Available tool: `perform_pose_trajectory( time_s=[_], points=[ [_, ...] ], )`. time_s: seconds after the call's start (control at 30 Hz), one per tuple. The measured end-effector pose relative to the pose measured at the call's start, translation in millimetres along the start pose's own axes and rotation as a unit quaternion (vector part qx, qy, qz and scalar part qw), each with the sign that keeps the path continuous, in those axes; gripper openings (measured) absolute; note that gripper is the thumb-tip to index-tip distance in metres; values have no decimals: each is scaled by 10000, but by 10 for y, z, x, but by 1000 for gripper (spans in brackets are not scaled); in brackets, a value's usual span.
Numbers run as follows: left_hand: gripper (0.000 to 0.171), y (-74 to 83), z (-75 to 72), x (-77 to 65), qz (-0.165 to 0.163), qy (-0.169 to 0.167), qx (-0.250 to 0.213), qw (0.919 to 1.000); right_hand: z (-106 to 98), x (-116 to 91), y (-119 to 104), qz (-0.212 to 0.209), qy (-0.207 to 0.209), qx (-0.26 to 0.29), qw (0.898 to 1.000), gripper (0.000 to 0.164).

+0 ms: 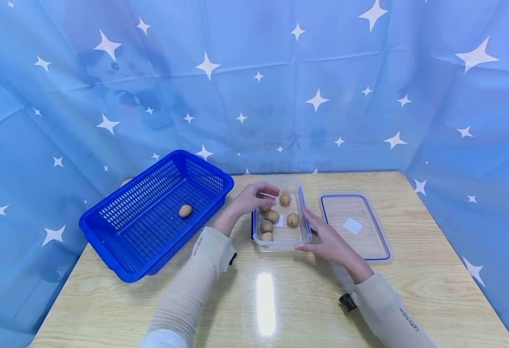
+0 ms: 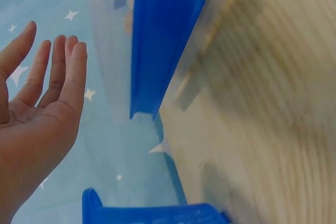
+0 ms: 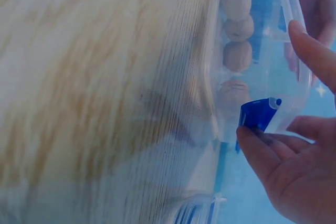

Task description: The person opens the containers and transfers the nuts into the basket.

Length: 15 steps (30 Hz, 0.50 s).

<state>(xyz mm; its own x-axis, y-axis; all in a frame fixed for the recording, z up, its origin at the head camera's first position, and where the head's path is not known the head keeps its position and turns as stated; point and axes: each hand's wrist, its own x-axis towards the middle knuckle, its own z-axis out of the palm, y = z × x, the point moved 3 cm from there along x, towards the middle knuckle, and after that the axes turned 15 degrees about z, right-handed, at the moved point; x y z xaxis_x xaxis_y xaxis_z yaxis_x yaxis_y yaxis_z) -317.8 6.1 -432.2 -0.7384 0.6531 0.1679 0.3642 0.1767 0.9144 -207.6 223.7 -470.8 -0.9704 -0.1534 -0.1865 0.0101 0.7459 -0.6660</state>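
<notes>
A clear plastic container with blue side latches holds several round brown walnuts, most of them along its left side. My left hand hovers over its back left part, fingers loosely bent with nothing between them; the left wrist view shows the palm bare. At the container's right side my right hand holds the near corner, its thumb on the front and its fingers along the side wall. In the right wrist view those fingers touch a folded-down blue latch.
A blue slotted basket stands on the left with one walnut in it. The clear lid with a blue seal lies to the right of the container. A starry blue curtain hangs behind the wooden table.
</notes>
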Motion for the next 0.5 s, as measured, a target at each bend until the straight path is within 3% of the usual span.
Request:
perform_pose_trajectory(
  time_s=[0.33,0.5],
  points=[
    [41,-70,247,38,-195,-265,-178,9993,0,-9,-3,-8,-28,85,10000,102],
    [40,-80,330,56,-143,-315,-190,9992,6,2,4,12,-48,115,9999,103]
  ],
)
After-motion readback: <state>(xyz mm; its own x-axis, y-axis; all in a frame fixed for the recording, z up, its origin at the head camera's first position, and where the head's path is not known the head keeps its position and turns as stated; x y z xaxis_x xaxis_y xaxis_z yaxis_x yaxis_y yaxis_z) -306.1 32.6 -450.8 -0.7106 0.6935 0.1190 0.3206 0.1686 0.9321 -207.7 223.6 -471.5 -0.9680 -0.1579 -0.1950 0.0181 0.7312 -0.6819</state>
